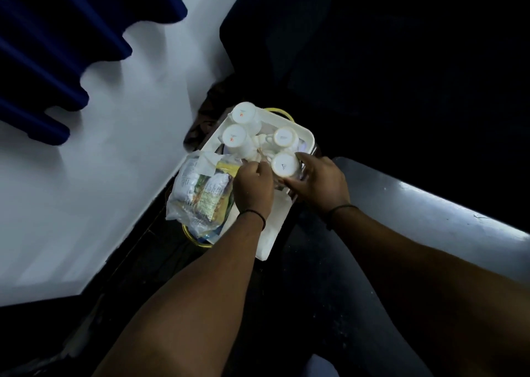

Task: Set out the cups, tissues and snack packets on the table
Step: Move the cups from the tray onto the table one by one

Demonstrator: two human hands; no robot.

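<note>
A white tray (307, 135) sits low between a white wall and dark furniture. On it stand several white cups upside down: two at the far left (243, 113) (233, 138), one at the far right (284, 137), and a near one (284, 165). My right hand (318, 180) is wrapped around that near cup. My left hand (253, 180) has its fingers closed at the cups' handles in the tray's middle; what it pinches is hidden. Snack packets in a clear plastic bag (200, 193) lie at the tray's left edge, beside my left hand.
A white wall (100, 161) runs along the left, with dark blue curtain folds (43, 61) above it. A grey ledge (430, 213) lies at the right. A yellow rim (282, 112) peeks out behind the tray. The surroundings are dark.
</note>
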